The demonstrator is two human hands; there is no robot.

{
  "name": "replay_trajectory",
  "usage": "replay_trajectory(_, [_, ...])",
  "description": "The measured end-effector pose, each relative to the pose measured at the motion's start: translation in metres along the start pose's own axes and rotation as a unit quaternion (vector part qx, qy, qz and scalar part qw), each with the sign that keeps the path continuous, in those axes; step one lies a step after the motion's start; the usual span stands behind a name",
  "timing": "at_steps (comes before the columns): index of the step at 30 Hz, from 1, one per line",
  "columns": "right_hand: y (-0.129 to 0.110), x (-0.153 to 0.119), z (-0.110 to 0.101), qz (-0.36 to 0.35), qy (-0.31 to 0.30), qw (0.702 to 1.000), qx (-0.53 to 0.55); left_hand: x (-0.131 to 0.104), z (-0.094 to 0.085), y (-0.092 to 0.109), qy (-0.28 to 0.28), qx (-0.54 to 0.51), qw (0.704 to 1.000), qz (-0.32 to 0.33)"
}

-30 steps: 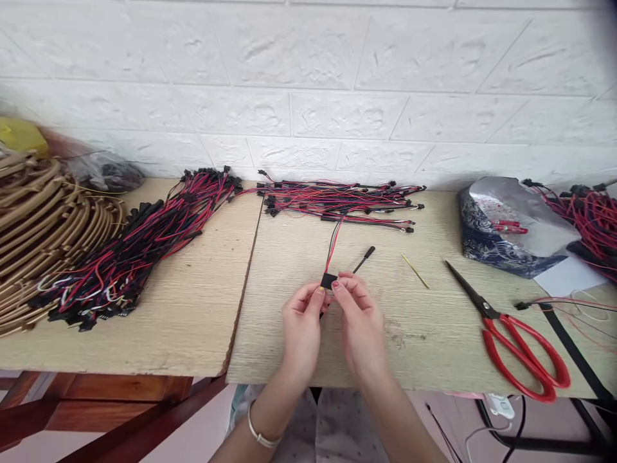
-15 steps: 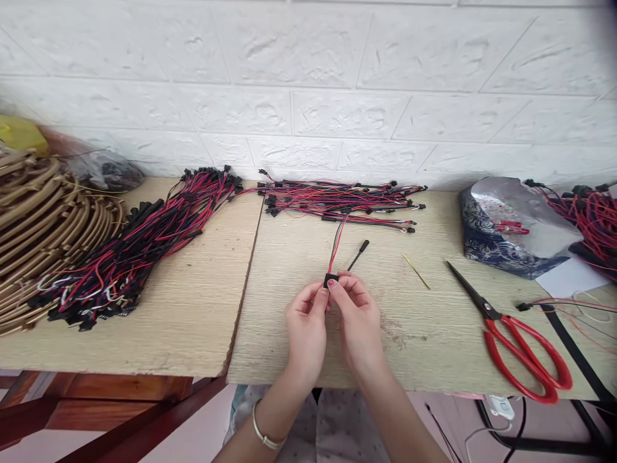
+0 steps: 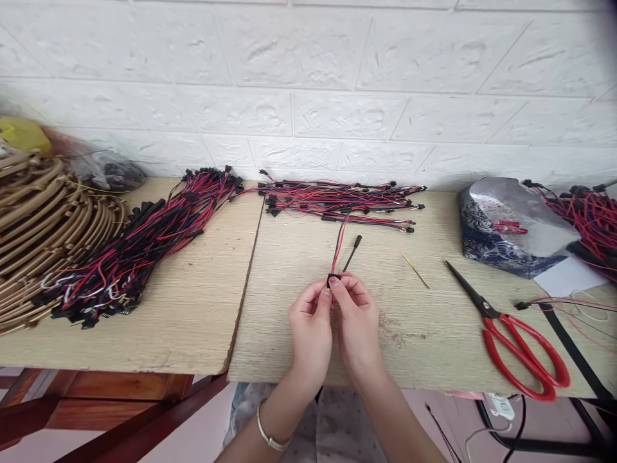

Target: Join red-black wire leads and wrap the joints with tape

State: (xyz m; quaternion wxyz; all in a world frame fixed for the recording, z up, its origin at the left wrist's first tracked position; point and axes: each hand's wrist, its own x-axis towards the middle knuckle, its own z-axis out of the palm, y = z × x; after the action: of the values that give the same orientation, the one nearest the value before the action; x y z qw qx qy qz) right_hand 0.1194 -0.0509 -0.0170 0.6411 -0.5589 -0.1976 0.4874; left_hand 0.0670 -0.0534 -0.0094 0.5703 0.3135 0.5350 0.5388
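Observation:
My left hand [image 3: 311, 321] and my right hand [image 3: 359, 318] meet above the table, both closed in a pinch. Between their thumbs and fingers is a small black piece [image 3: 330, 281], flat and squarish, at the near end of a wire cable [image 3: 340, 244] with red and dark strands. A speck of yellow shows under the thumbs. The cable runs away from me to the bundle at the back. From behind my right fingers sticks out a thin black lead [image 3: 353, 252] with a thicker tip. What lies beneath the fingertips is hidden.
Bundled wire cables [image 3: 337, 196] lie along the wall; a larger heap [image 3: 159, 238] is at left beside stacked tan hoops [image 3: 43, 225]. Right of my hands are a thin yellow stick [image 3: 415, 270], red-handled scissors [image 3: 511, 341], an opened patterned bag [image 3: 491, 238] and more cables [image 3: 592, 218].
Both hands have shifted slightly, still pinching the black piece. The cable leans a little further right, and the black lead's tip has moved left and closer to it.

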Motion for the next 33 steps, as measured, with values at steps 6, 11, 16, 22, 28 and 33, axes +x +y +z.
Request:
replay_trajectory(6, [-0.001,-0.002,0.003,-0.022,0.018,1.0,-0.014,-0.004,0.003,0.003,0.01,0.009,1.0,0.007])
replay_trajectory(11, [-0.002,-0.005,0.005,-0.016,0.024,1.0,0.01,-0.009,0.003,0.004,0.017,0.032,0.998,0.049])
replay_trajectory(16, [-0.002,-0.006,0.008,-0.001,0.023,0.999,0.048,-0.013,0.001,0.004,0.006,0.056,0.994,0.092])
replay_trajectory(22, [0.002,-0.006,0.008,-0.042,0.049,0.997,0.037,-0.007,-0.001,0.003,0.014,0.055,0.995,0.086])
replay_trajectory(28, [-0.006,-0.019,0.0,-0.194,0.043,0.971,-0.136,0.0,-0.002,0.002,0.032,0.027,0.998,0.044])
replay_trajectory(33, [-0.008,-0.018,0.0,-0.176,0.033,0.97,-0.164,0.0,-0.002,0.002,0.039,0.01,0.999,0.022])
